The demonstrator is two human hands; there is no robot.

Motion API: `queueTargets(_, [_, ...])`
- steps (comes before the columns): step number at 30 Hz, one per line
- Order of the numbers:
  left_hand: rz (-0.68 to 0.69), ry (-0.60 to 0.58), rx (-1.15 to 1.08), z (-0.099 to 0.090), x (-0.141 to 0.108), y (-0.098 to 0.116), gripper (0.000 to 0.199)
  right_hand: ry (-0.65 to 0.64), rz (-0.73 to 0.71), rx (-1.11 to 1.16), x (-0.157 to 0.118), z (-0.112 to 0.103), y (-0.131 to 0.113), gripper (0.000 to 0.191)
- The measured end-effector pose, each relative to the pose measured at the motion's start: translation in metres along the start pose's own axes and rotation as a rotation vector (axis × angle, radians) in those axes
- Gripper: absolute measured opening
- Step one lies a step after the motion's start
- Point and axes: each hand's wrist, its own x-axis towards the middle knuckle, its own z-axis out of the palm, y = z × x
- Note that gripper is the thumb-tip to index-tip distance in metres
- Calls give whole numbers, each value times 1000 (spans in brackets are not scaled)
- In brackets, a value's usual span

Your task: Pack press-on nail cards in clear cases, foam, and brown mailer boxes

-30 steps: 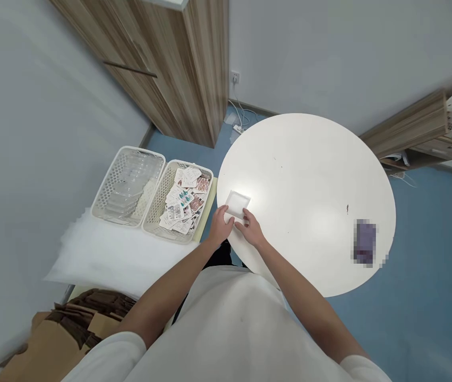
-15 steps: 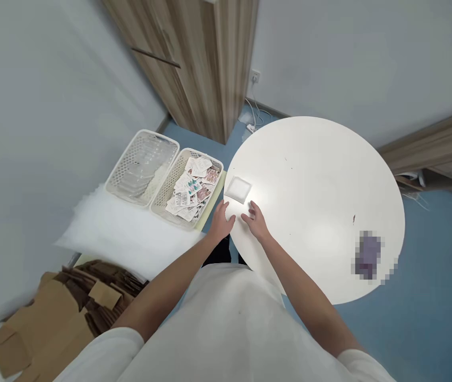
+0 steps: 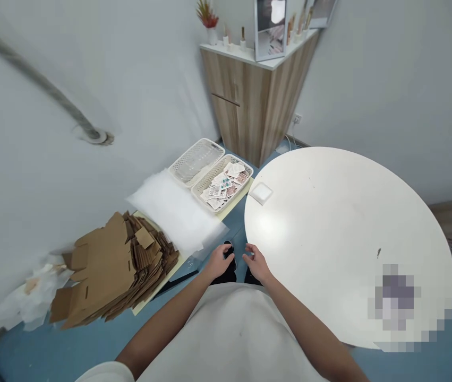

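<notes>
My left hand (image 3: 220, 260) hovers in front of my body, fingers curved and apart, with nothing in it. To its right my right hand (image 3: 256, 261) is held near the left edge of the round white table (image 3: 329, 223), its fingers also parted and holding nothing. A small square white packet (image 3: 261, 193) lies on the table near its left edge, beyond both hands. Left of the table is a white basket of printed cards (image 3: 223, 185). Beside it stands another white basket (image 3: 197, 162) with clear plastic pieces.
White foam sheets (image 3: 173, 212) lie in front of the baskets. Flattened brown cardboard boxes (image 3: 106, 265) are stacked at the left. A wooden cabinet (image 3: 245, 101) stands in the corner. A blurred purple item (image 3: 398, 292) is on the table's right side.
The view has tilted up and turned left, showing the cabinet top and more cardboard. Both hands have drawn back from the white packet, which stays on the table.
</notes>
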Motion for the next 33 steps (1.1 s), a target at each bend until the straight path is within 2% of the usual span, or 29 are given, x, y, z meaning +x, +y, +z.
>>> queueTargets(6, [-5,82,-100,-27,-22,-13,35,-112,-95,-119,5,22,-13,36])
queueTargets(11, [71,198,-133,-63,-44,-34,35,-180,-191,-186,10,59,-32,32])
queueTargets(15, [142,308,-84,-108,-73,-56,34,-234,-268,-205,11,107,-53,35])
queueTargets(19, [221,459,87,-158,-106,-93,31,-250,-366,-269,11,162,-78,42])
queueTargets(23, [183,662,207,-194,-134,-133,33,-218,-512,-451,7,213,-106,51])
queueTargets(26, [116,767,220,-211,-150,-151,34,-215,-619,-608,1,251,-126,58])
queueTargets(29, [66,760,255,-220,-161,-162,43,-257,-675,-750,-3,285,-138,59])
queueTargets(33, [-36,631,388,-221,-170,-184,52,-218,-666,-941,0,313,-137,58])
